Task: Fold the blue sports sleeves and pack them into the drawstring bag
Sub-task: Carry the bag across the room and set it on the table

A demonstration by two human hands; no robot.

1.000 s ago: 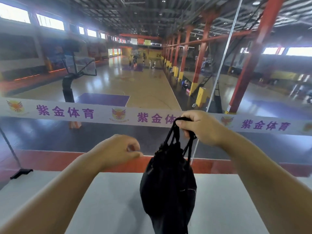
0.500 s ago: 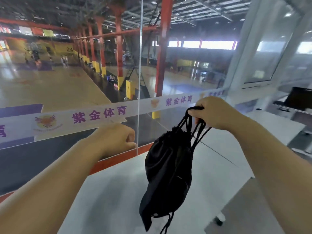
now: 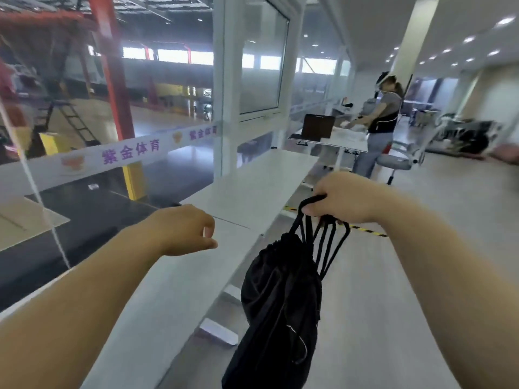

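A black drawstring bag hangs in the air, its mouth cinched tight and its body bulging. My right hand grips the bag's black cords from above. My left hand is to the left of the bag, fingers curled in a loose fist, with nothing visible in it. The blue sports sleeves are not in view; whether they are inside the bag cannot be seen.
A long white table runs along a glass wall on the left. A person stands at another white table with a dark laptop farther back. An office chair and yellow-black floor tape lie to the right.
The view has swung right, from the court behind the glass to the room. The bag, still hanging from my right hand, swung right past the table edge.
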